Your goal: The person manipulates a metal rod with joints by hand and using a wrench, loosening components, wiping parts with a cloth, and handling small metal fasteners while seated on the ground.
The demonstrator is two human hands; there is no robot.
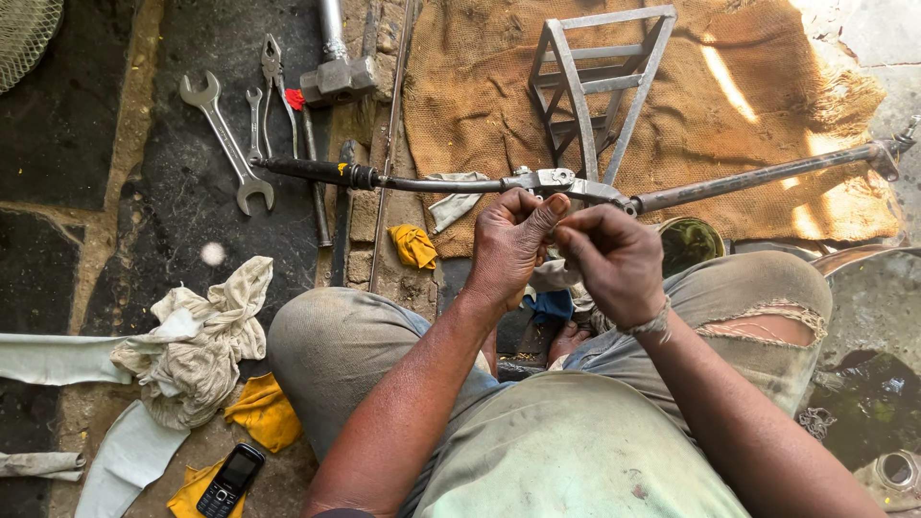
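Note:
A long steering rack (576, 185) lies crosswise in front of my knees, with a black boot at its left end and a bare grey tube toward the right. My left hand (508, 245) and my right hand (614, 261) are held close together just below the rack's metal housing. Their fingertips meet, pinching something too small to make out. Neither hand touches the rack.
A burlap sack (767, 115) carries a grey metal frame stand (595, 86). Wrenches (225, 144), pliers (276, 77) and a hammer (336, 67) lie upper left. Rags (197, 350), yellow cloths (264, 412) and a phone (230, 480) sit lower left. An oily basin (868, 384) is right.

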